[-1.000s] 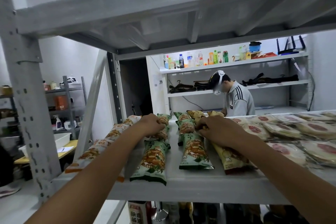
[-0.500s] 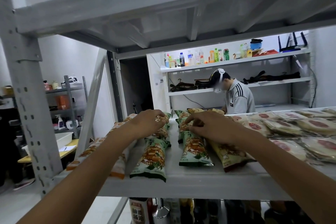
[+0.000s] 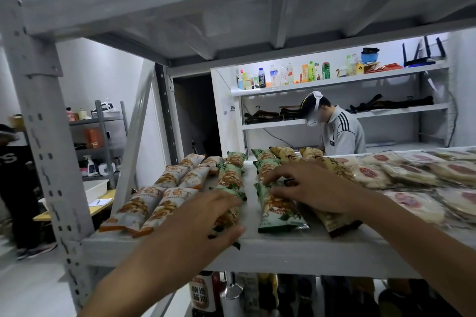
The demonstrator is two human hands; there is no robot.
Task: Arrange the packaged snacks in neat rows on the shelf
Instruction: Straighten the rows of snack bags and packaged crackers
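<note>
On the grey metal shelf (image 3: 283,249) lie rows of snack packs running front to back: two rows of orange-and-white packs (image 3: 144,208) at the left, then two rows of green packs (image 3: 230,177), then yellow-brown packs (image 3: 334,221). My left hand (image 3: 203,216) grips the front green pack (image 3: 226,216) of the left green row, thumb under its near end and fingers over it. My right hand (image 3: 316,190) lies flat with fingers spread, touching the front pack (image 3: 279,211) of the right green row and the pack behind it.
Flat round pastries (image 3: 412,203) in clear wrappers cover the shelf's right part. The perforated upright post (image 3: 46,162) stands at left, and the upper shelf (image 3: 231,8) hangs low overhead. Bottles (image 3: 203,293) stand on the level below. A person (image 3: 340,134) works behind; another person (image 3: 13,175) stands at far left.
My left hand has drawn back from the middle of the left green row to its front pack. My right hand shifted slightly left onto the right green row. The view moved closer.
</note>
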